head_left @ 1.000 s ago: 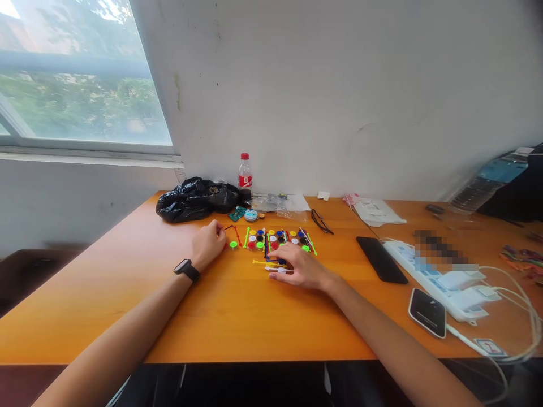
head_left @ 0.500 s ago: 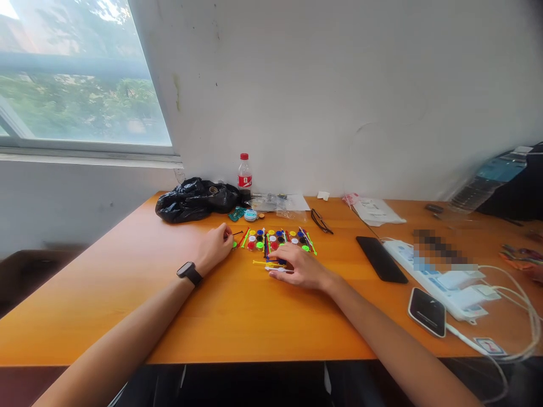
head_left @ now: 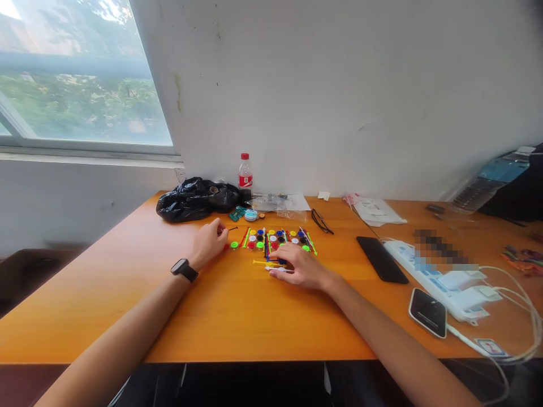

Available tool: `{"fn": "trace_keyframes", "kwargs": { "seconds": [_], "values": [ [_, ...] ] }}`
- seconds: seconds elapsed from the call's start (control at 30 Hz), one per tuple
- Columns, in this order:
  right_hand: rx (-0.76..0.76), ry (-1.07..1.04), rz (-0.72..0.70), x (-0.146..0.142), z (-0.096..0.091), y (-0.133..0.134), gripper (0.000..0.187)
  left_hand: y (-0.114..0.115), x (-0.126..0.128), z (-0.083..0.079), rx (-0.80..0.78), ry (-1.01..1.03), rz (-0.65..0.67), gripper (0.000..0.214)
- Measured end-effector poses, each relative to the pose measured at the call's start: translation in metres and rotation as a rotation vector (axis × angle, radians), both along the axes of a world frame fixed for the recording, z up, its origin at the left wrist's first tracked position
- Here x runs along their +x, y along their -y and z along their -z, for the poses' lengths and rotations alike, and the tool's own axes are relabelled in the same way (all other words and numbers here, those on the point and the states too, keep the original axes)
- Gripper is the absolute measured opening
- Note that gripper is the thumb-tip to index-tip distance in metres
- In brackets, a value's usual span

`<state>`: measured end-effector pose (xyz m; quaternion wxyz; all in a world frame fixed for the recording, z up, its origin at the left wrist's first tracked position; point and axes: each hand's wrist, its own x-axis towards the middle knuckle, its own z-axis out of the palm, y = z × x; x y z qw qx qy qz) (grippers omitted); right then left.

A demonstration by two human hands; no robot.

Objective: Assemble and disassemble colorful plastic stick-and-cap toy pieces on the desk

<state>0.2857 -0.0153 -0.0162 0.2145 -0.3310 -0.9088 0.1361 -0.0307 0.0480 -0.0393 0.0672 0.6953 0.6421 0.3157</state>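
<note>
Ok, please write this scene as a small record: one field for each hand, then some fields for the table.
left hand: pinches a black stick; watch on wrist
beside left hand: green disc
right hand: curved over yellow stick and white stick; grip unclear
mid-table: coloured discs in rows, coloured sticks alongside
back: black bag, red-capped bottle
right side: black phone, power strip

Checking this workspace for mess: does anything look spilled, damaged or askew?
I see no spill. The wall has a yellowish stain beside the window. The yellow stick by the right hand lies crosswise, unlike the lengthwise sticks beside the discs.
</note>
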Motion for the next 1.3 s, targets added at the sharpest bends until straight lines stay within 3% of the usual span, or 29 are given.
{"fn": "trace_keyframes", "kwargs": {
  "seconds": [0.13, 0.3, 0.5, 0.77, 0.87, 1.03, 1.2, 1.3],
  "values": [
    [0.0, 0.013, 0.001, -0.001, -0.001, 0.001, 0.035, -0.003, -0.006, -0.001, -0.021, 0.021, 0.01, 0.018],
    [-0.012, 0.009, 0.006, 0.0, 0.0, 0.0, 0.036, 0.001, 0.0, -0.001, -0.031, -0.019, 0.167, 0.02],
    [-0.051, -0.005, 0.003, 0.003, 0.002, -0.001, 0.059, 0.007, 0.006, -0.001, 0.004, 0.116, 0.188, 0.013],
    [-0.034, 0.078, 0.028, 0.003, -0.001, 0.0, 0.012, 0.018, 0.021, -0.004, 0.191, 0.184, 0.266, 0.014],
    [-0.039, 0.068, 0.017, 0.006, -0.001, -0.001, 0.014, 0.024, 0.027, -0.005, 0.193, 0.173, 0.353, 0.012],
    [-0.058, 0.017, -0.028, 0.002, 0.003, 0.0, 0.047, 0.029, 0.035, -0.004, 0.165, 0.167, 0.411, 0.008],
    [-0.057, 0.044, -0.035, -0.005, 0.007, 0.001, 0.005, 0.036, 0.039, -0.005, 0.136, 0.213, 0.473, 0.008],
    [-0.095, 0.087, -0.01, 0.0, 0.006, -0.001, 0.008, 0.044, 0.041, -0.009, 0.09, 0.228, 0.601, 0.011]
  ]
}}
